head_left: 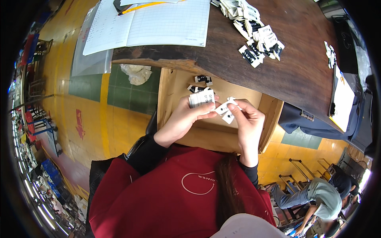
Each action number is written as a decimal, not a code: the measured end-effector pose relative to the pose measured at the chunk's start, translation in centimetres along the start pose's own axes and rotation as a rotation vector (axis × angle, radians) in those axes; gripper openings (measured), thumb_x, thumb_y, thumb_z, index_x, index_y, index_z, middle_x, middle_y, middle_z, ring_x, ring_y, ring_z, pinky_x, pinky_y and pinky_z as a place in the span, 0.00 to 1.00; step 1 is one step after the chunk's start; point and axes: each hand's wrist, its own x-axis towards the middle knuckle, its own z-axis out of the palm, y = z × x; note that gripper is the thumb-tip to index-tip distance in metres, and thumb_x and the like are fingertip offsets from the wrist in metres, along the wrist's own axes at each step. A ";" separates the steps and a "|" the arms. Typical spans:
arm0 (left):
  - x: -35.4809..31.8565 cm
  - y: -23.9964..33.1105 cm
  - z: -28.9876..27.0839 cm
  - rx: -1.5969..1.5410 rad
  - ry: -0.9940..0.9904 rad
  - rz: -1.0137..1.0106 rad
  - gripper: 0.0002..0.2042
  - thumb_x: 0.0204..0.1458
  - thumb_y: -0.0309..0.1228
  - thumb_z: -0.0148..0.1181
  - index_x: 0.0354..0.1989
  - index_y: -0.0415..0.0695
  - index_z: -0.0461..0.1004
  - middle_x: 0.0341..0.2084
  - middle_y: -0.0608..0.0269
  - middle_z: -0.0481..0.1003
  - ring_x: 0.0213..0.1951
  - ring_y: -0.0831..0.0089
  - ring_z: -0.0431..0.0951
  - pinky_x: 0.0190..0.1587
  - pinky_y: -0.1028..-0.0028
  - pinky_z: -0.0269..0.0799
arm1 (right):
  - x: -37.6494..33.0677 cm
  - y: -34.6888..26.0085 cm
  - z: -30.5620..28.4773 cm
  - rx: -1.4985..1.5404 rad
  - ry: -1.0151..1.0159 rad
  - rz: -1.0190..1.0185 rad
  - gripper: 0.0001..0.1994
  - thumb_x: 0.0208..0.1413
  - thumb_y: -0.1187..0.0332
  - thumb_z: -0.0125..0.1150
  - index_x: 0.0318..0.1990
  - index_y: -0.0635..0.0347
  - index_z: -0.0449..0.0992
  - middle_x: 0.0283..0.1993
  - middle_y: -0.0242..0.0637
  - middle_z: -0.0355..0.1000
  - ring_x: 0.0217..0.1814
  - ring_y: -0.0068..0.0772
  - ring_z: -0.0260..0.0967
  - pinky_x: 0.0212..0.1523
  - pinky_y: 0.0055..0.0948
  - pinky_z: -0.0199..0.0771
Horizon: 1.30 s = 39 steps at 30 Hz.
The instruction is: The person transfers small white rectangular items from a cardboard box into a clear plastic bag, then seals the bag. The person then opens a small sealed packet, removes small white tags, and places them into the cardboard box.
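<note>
My left hand (180,119) grips a small stack of white tags (201,98), flat rectangular pieces with black print, fingers closed around the stack's lower part, thumb across the front. My right hand (248,125) pinches loose white tags (226,111), maybe 2, can't tell the exact count; thumb and forefinger clamped together on them. These loose tags sit just beside the stack, between both hands, nearly touching the left thumb tip.

Both hands hover over an open brown cardboard box (168,95), matte corrugated walls, flaps up. A few more black-and-white tags (202,79) lie on the box's inside near its far edge, apart from my fingers.

Beyond the box, a dark worn wooden tabletop (301,59), scuffed grain, chipped front edge. On it a heap of the same tags (256,33), well apart from my hands. An open ruled ledger (158,22) with white pages lies at the far left of the tabletop, a yellow pencil (143,6) on it. A clipboard with yellow edge (341,101) lies at the right.

Red top, black sleeves on my arms. Crumpled white plastic (137,73) on the yellow and green floor (115,115). Another person (317,196) bends down at lower right.
</note>
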 end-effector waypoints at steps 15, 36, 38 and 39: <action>0.1 -0.2 -0.1 0.322 -0.114 0.059 0.11 0.57 0.26 0.65 0.46 0.34 0.78 0.36 0.61 0.80 0.39 0.76 0.81 0.43 0.74 0.79 | 0.2 0.2 0.4 -0.242 -0.185 -0.126 0.11 0.50 0.74 0.72 0.41 0.66 0.80 0.35 0.33 0.74 0.34 0.21 0.71 0.38 0.22 0.71; 0.5 -0.2 -0.5 0.378 0.043 0.189 0.09 0.52 0.23 0.69 0.40 0.37 0.77 0.35 0.65 0.79 0.39 0.80 0.78 0.45 0.78 0.74 | -0.3 0.3 0.1 -0.024 -0.079 0.092 0.05 0.56 0.76 0.68 0.37 0.69 0.82 0.31 0.30 0.77 0.30 0.15 0.69 0.34 0.17 0.69; 0.4 -0.2 -0.6 0.355 0.053 0.210 0.10 0.52 0.23 0.70 0.41 0.38 0.77 0.35 0.67 0.79 0.39 0.81 0.78 0.45 0.78 0.73 | -0.3 0.4 -0.1 -0.055 -0.076 0.094 0.05 0.57 0.75 0.67 0.36 0.68 0.82 0.31 0.30 0.77 0.30 0.14 0.68 0.33 0.16 0.67; 0.4 -0.1 -0.6 0.349 0.061 0.198 0.10 0.52 0.23 0.70 0.40 0.38 0.77 0.34 0.67 0.79 0.39 0.81 0.77 0.44 0.78 0.72 | -0.3 0.5 -0.3 -0.043 -0.077 0.117 0.05 0.57 0.74 0.67 0.36 0.68 0.81 0.31 0.29 0.77 0.30 0.13 0.68 0.33 0.16 0.67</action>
